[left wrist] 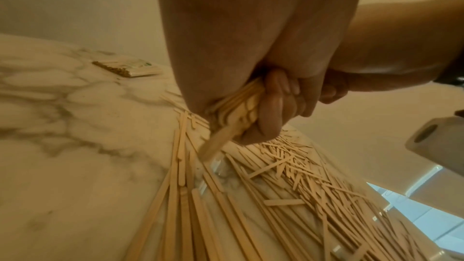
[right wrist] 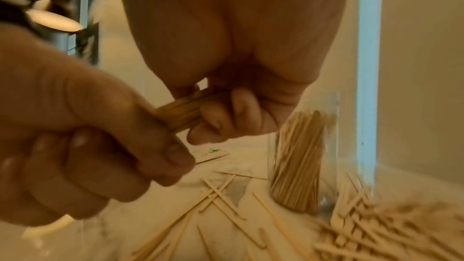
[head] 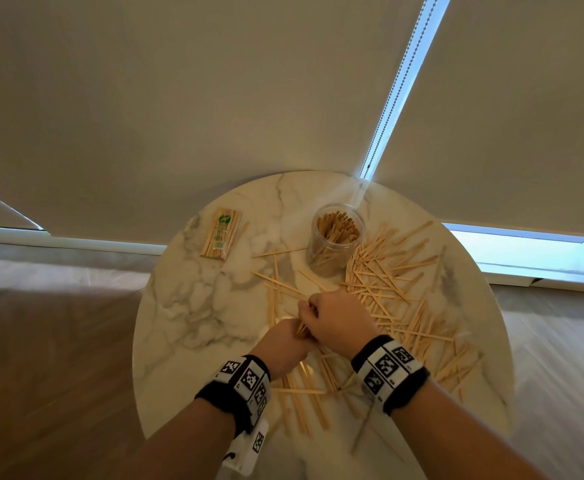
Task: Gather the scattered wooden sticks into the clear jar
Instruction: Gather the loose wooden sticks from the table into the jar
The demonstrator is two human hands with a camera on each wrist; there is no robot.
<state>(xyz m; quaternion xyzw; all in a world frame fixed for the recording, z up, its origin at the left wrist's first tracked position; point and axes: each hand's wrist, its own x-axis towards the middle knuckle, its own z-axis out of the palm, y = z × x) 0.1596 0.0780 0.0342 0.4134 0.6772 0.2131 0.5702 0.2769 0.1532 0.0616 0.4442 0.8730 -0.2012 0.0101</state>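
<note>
We are gripping one bundle of sticks [right wrist: 179, 115] with both left hand [head: 285, 337] and right hand [head: 339, 322], near the jar [head: 337, 237].

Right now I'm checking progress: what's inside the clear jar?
The clear jar holds many wooden sticks standing roughly upright and leaning. Its base is hidden by the packed sticks, so whether anything else lies underneath cannot be seen.

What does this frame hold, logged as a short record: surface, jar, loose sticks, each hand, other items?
surface: round marble-pattern table
jar: clear plastic jar, upright, open, partly filled with sticks
loose sticks: flat pale wooden sticks scattered mostly right of and in front of the jar
left hand: grips a bundle of sticks
right hand: grips the same bundle
other: wrapped packet of sticks, far left
</note>
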